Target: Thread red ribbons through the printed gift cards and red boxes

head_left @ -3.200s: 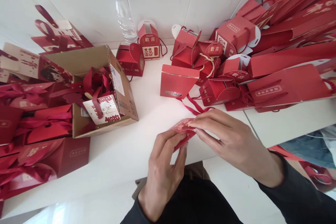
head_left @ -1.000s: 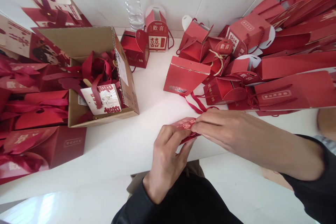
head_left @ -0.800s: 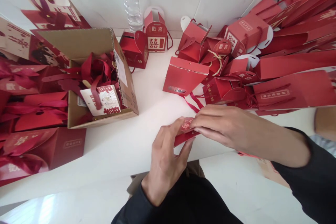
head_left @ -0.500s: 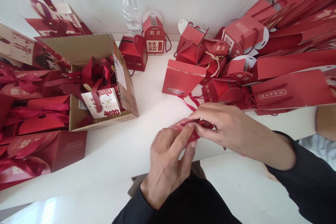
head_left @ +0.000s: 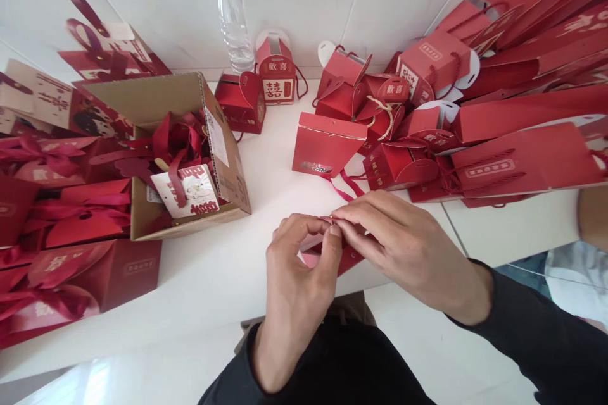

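Note:
My left hand [head_left: 304,266] and my right hand [head_left: 403,237] meet at the table's front edge, thumbs and fingers pinched together. Between them is a small reddish strap with a tiny gold stud, held at the fingertips. Under the hands lies a red box [head_left: 349,258], largely covered by them. Just beyond stands an open-topped red box [head_left: 327,142] with a pink-red ribbon [head_left: 346,186] beside it. To the left sits a cardboard carton [head_left: 232,180] holding dark red straps and a white printed card [head_left: 187,191].
A clear bottle [head_left: 235,31] stands against the tiled wall beside small red boxes [head_left: 278,69]. Red boxes with ribbons [head_left: 99,272] fill the left side. Many red boxes and bags [head_left: 513,158] crowd the right. Part of another person's arm [head_left: 593,215] shows at the right edge.
My fingertips have shifted slightly left and now pinch close together, with a gold stud showing between them. My left hand has turned more upright. The view has tilted slightly.

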The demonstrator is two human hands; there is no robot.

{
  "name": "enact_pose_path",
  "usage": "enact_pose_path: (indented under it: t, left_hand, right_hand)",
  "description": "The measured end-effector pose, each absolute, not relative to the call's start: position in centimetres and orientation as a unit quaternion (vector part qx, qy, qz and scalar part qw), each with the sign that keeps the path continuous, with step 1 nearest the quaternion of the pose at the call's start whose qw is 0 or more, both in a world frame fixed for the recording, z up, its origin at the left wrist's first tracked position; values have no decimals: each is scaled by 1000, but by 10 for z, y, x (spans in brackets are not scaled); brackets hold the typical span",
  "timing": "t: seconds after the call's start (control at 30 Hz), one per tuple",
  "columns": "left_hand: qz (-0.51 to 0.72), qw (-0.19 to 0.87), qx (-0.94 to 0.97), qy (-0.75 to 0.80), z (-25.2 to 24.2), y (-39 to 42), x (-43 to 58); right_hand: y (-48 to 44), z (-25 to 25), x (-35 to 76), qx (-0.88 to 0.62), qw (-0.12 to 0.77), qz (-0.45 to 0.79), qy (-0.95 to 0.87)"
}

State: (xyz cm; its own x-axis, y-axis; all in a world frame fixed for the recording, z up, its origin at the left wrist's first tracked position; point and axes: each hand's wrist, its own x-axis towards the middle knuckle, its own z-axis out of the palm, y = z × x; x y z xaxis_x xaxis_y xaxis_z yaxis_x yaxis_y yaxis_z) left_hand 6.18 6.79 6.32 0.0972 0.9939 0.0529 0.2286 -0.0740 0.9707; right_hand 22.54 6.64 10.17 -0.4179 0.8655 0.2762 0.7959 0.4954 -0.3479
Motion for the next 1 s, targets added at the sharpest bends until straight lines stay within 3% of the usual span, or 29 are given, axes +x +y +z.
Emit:
enact_pose_path:
  t: [0.63, 1.0]
  left_hand:
    - [457, 406, 606, 509, 66, 66, 58]
    - [460, 364, 643, 492, 68, 62, 57]
  right_hand:
    - [60, 103, 223, -492, 251, 67, -831]
    - [62, 112, 220, -540, 305, 181, -763]
